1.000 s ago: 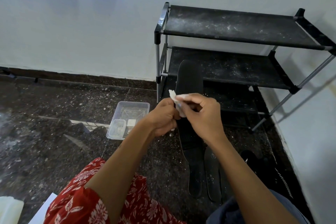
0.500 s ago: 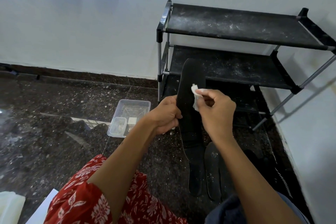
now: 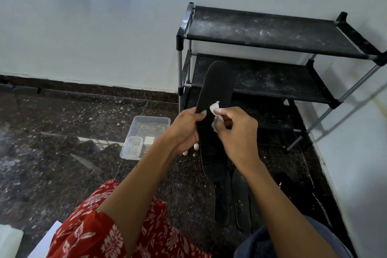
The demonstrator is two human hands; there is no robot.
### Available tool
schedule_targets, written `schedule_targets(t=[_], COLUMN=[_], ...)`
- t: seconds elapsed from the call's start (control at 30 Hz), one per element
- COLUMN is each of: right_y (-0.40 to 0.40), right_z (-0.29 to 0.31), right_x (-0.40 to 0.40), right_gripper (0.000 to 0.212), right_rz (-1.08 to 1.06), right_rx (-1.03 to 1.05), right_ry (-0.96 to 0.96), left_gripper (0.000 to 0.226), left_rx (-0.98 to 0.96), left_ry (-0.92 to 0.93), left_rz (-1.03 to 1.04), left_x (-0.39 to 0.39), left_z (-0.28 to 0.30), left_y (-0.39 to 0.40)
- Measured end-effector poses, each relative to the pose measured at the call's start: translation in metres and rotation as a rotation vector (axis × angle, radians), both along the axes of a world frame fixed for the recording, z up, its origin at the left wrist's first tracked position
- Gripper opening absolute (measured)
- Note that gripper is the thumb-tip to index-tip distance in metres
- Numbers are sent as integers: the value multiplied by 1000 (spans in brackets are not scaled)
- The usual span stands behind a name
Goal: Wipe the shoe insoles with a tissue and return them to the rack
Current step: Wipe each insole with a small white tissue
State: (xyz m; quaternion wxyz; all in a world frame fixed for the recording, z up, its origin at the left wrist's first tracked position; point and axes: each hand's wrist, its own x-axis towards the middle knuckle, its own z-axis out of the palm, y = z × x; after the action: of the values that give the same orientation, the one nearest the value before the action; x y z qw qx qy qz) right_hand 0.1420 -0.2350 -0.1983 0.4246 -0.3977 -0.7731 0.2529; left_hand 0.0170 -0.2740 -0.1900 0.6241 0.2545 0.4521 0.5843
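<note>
A dusty black metal-framed shoe rack (image 3: 272, 33) stands against the wall. Before it, the left hand (image 3: 184, 130) grips a long black foam insole (image 3: 215, 98) upright, while the right hand (image 3: 236, 132) pinches a crumpled white tissue (image 3: 215, 109) against it.

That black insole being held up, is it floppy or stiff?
Probably fairly stiff: the insole stands upright above the left hand without drooping. Likely light, since a side pinch holds it. The right hand presses a tissue on it without visibly bending it.
</note>
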Motion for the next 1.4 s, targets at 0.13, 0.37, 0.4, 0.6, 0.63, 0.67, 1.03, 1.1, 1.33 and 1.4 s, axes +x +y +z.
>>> schedule_targets(t=[0.13,0.37,0.4,0.6,0.63,0.67,1.03,1.1,1.33,1.4], right_y=[-5,5,4,-19,-19,-16,-6,-9,-23,-16], right_z=[0,-5,-5,-3,-4,-4,-7,-8,-19,-20], right_x=[-2,8,7,-1,0,1,8,7,8,13], right_gripper=[23,20,20,13,13,13,18,16,12,14], right_rz=[162,-165,-145,128,74,-1,-92,-72,153,14], right_rx=[16,-39,-30,23,18,7,4,27,22,-14], right_ry=[-58,-117,-116,-226,-249,-254,-55,-71,-147,-83], left_gripper=[30,35,34,27,26,26,19,26,35,36], left_rx=[-15,-41,-44,-45,-46,-41,-20,-18,-2,-1], left_ry=[-19,-12,-8,-33,-37,-38,57,45,-28,-3], left_rz=[91,72,79,256,271,272,105,121,199,195], left_x=[0,-1,0,0,0,0,4,5,5,5], left_z=[-2,-3,-3,-6,-6,-5,-6,-7,-8,-7], left_y=[3,4,4,10,10,10,4,5,6,7])
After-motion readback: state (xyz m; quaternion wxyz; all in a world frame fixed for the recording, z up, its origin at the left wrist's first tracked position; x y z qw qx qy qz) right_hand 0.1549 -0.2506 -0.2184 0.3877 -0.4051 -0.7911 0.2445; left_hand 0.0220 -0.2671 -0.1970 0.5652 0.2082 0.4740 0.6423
